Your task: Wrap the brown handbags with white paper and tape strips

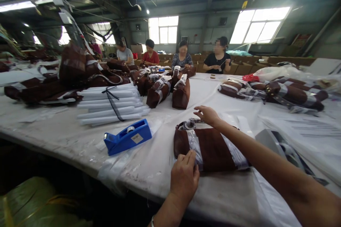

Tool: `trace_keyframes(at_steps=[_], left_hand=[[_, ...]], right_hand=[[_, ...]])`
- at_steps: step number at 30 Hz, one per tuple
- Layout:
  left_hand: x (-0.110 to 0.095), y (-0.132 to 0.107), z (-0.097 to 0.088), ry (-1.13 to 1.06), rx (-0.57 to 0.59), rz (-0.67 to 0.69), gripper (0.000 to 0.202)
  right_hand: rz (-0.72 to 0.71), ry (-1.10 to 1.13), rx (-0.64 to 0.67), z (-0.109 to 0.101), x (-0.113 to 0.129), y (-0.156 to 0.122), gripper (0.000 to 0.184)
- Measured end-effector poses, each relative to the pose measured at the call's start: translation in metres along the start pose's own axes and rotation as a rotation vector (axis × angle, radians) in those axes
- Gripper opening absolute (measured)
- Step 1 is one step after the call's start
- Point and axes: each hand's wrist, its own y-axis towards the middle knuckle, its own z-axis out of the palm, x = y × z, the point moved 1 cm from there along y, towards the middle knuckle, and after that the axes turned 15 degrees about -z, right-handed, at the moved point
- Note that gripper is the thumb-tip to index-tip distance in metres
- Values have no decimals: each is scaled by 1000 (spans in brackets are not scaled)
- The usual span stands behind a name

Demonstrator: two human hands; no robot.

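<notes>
A brown leather handbag (213,149) lies in front of me, with clear plastic strips wrapped round it and wrapped hardware at its far left. My left hand (185,175) is closed at the bag's near edge, its fingers pressed together on the left plastic strip (195,145). Over the far side of the bag reaches my right hand (209,115), fingers apart and bent, with nothing visible in them. To the left stands a blue tape dispenser (129,136) with a roll in it. A grey dispenser (275,145) sits to the right, partly behind my right forearm.
Rolled white paper (112,103), tied with black ribbon, lies at the left. Beyond are several upright wrapped bags (181,94) and a brown bag pile (71,71). More wrapped bags (293,94) lie at the right. Several people sit across the white table (205,94).
</notes>
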Motion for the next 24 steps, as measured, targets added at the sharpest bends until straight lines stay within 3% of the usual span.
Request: trace_keyframes(at_steps=[3,6,8,10,13,15,19,22,24], left_hand=[[0,-2,4,26,-15,8,48],[2,-9,11,70,-58,50,43],[4,-16,12,73,-78,109,45],[6,-20,7,40,-66,172,47],[2,-14,-12,-42,-21,184,29],[-4,0,-25,-70,-25,149,22],[-8,41,-24,-40,-65,97,40],[7,64,-2,-192,-25,-167,62],[21,71,10,-487,13,-437,67]], right_hand=[[-140,58,-127,24,36,-34,55],[-323,148,-42,51,66,-54,62],[-352,207,64,59,70,-54,61],[-332,255,75,55,62,-52,58],[-191,221,-91,37,33,-67,50],[-42,130,-213,28,7,-94,49],[309,49,-266,28,-46,-165,60],[563,245,-184,38,-69,-203,69],[703,435,-184,40,-73,-215,70]])
